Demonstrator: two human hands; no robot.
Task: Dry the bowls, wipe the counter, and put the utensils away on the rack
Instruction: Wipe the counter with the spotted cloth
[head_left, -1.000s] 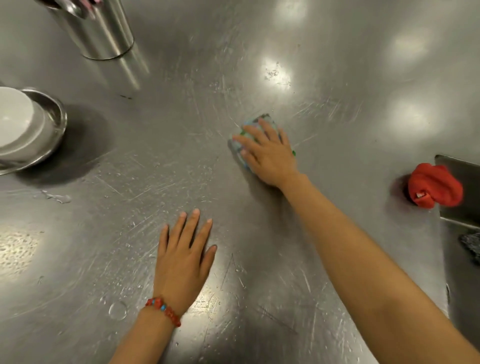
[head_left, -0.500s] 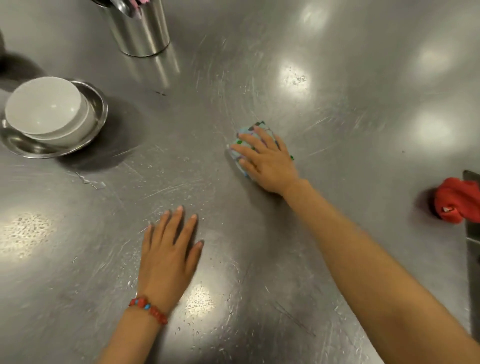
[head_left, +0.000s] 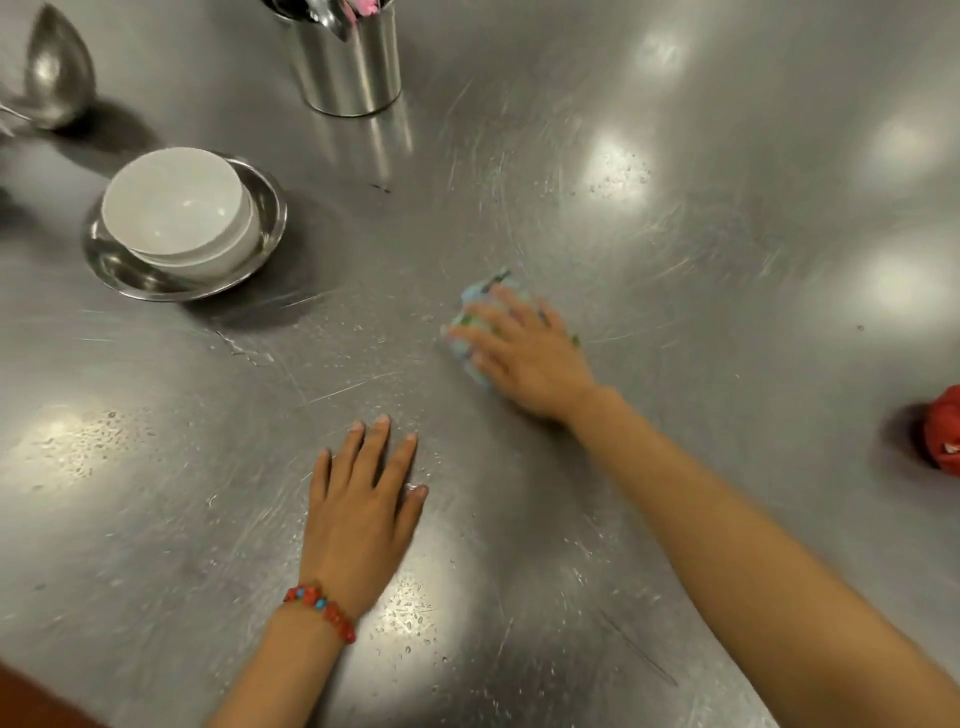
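Observation:
My right hand (head_left: 524, 353) presses a bunched pale blue cloth with green marks (head_left: 470, 312) flat onto the steel counter (head_left: 701, 270) near its middle. My left hand (head_left: 363, 504), with a red bead bracelet at the wrist, lies palm down and fingers spread on the counter nearer to me, holding nothing. Stacked white bowls (head_left: 179, 213) sit in a shallow steel bowl (head_left: 270, 218) at the left. A steel utensil holder (head_left: 348, 67) with utensils stands at the back. A steel ladle (head_left: 60, 67) lies at the far left.
A crumpled red cloth (head_left: 943, 431) lies at the right edge of the view. Small water droplets dot the scratched counter around both hands. A reddish-brown strip shows at the bottom left corner.
The view has swung left and up, bringing the bowls, holder and ladle further in. My right hand with the cloth has slid a little toward me; my left hand stays flat.

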